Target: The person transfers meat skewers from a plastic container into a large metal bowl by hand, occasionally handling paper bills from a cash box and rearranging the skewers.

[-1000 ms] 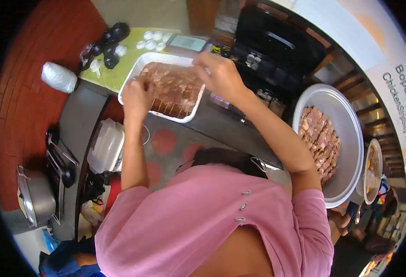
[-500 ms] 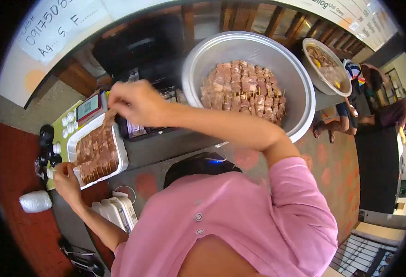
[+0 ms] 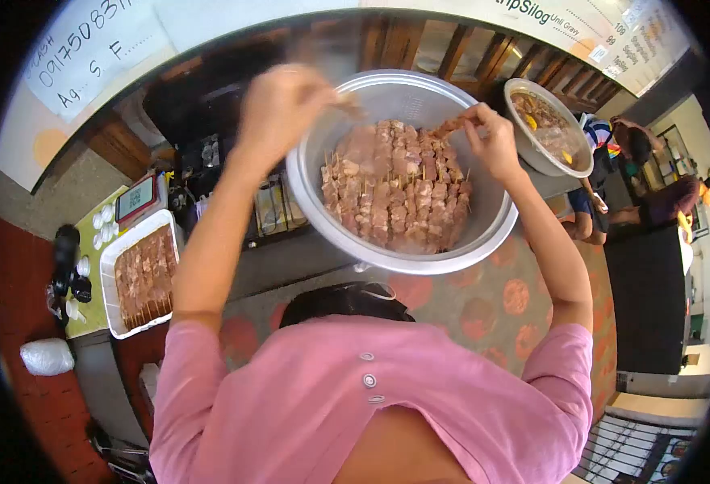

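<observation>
My right hand [image 3: 490, 139] is closed on a meat skewer [image 3: 449, 127], held over the far right side of a large metal basin [image 3: 407, 262]. Opposite it, my left hand [image 3: 284, 103] is raised above the basin's left rim, blurred by motion. A smeared brown piece that looks like skewered meat shows at its fingertips. Rows of raw meat skewers [image 3: 399, 189] lie in the basin, their stick ends poking up. Off to the left, a white tray [image 3: 113, 310] holds more skewers of darker meat [image 3: 145, 274].
A smaller metal bowl [image 3: 565, 165] with meat in liquid stands right of the basin. Behind the tray are a framed QR code [image 3: 137, 198] and small white lids [image 3: 103, 226]. A plastic-wrapped bundle [image 3: 47, 356] sits at the far left. Other people [image 3: 629, 145] are at the right.
Both hands have left the white tray and moved right to the metal basin. My right hand has carried a meat skewer across. The view has shifted slightly.
</observation>
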Tool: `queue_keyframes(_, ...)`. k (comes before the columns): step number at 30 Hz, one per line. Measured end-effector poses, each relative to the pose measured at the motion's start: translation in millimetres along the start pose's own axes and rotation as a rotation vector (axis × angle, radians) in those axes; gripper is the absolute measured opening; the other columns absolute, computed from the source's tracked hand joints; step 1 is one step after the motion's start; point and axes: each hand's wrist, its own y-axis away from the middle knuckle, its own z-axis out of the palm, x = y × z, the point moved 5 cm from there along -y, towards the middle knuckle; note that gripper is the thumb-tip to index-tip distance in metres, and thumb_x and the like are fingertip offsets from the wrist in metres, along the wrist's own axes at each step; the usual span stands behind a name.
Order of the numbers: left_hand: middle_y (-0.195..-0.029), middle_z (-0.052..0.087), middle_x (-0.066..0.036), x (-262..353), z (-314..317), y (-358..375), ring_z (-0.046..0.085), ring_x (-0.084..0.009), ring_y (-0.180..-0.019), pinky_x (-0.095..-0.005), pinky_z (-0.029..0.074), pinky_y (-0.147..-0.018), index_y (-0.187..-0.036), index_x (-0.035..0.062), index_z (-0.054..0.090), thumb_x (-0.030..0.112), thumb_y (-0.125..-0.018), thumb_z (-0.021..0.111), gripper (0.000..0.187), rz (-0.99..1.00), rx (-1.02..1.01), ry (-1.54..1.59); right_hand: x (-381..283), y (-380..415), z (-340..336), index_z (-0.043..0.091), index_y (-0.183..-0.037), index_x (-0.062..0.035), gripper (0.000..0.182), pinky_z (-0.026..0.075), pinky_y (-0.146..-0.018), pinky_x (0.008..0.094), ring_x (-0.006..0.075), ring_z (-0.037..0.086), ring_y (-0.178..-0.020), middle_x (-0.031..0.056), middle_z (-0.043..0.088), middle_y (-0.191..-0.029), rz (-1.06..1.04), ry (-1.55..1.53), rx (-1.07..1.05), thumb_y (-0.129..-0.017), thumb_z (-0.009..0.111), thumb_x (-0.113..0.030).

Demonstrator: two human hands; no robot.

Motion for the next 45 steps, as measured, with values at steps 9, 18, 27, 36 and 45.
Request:
queue_keyframes(9,-0.083,0.063,-0.009,17,214,1,0.059,-0.0259,-0.089,-0.04,0.043,-0.082,-0.08,0.0058,0.066,0.016,-0.076,0.066,0.011,0.345,-0.203,-0.087,61,15,65,0.054,-0.098,-0.006,0.021,0.05,-0.066,0.0454,0.0362,0.062,-0.077,0.0192,0.063,-0.082,-0.215,0.384,-0.343,-0.078,0.06,-0.009)
queue_keyframes(18,-0.088,0.062,-0.011,16,268,64,0.059,-0.0268,-0.09,-0.0391,0.048,-0.081,-0.082,0.0023,0.064,0.019,-0.076,0.064,0.018,0.487,-0.469,-0.035,42,65,104,0.059,-0.106,-0.0024,0.029,0.055,-0.07,0.0405,0.0305,0.066,-0.085,0.0164,0.065,-0.096,-0.343,0.5,-0.819,-0.078,0.055,-0.005)
queue_keyframes(27,-0.074,0.064,-0.018,8,294,88,0.062,-0.0315,-0.081,-0.0425,0.05,-0.076,-0.066,0.0008,0.066,0.011,-0.069,0.058,0.013,0.52,-0.466,0.014,52,81,130,0.069,-0.078,-0.0039,0.013,0.055,-0.07,0.0392,0.0303,0.068,-0.079,0.0135,0.068,-0.081,-0.467,0.691,-1.084,-0.076,0.057,-0.007)
queue_keyframes(36,-0.095,0.067,-0.016,15,258,78,0.063,-0.0292,-0.088,-0.0432,0.048,-0.083,-0.085,0.0005,0.069,0.015,-0.073,0.056,0.023,0.574,-0.286,0.059,48,77,127,0.064,-0.098,-0.0014,0.023,0.048,-0.084,0.0432,0.0352,0.058,-0.101,0.0201,0.061,-0.105,-0.607,0.446,-0.644,-0.079,0.051,-0.003)
queue_keyframes(45,-0.088,0.063,-0.003,-41,-44,142,0.058,-0.0249,-0.09,-0.0397,0.044,-0.076,-0.075,0.0123,0.071,0.014,-0.065,0.071,0.011,-0.176,0.242,-0.068,-128,-20,132,0.064,-0.085,-0.003,0.009,0.048,-0.067,0.0446,0.0347,0.059,-0.077,0.0152,0.061,-0.082,-0.464,0.363,-0.586,-0.076,0.062,-0.005)
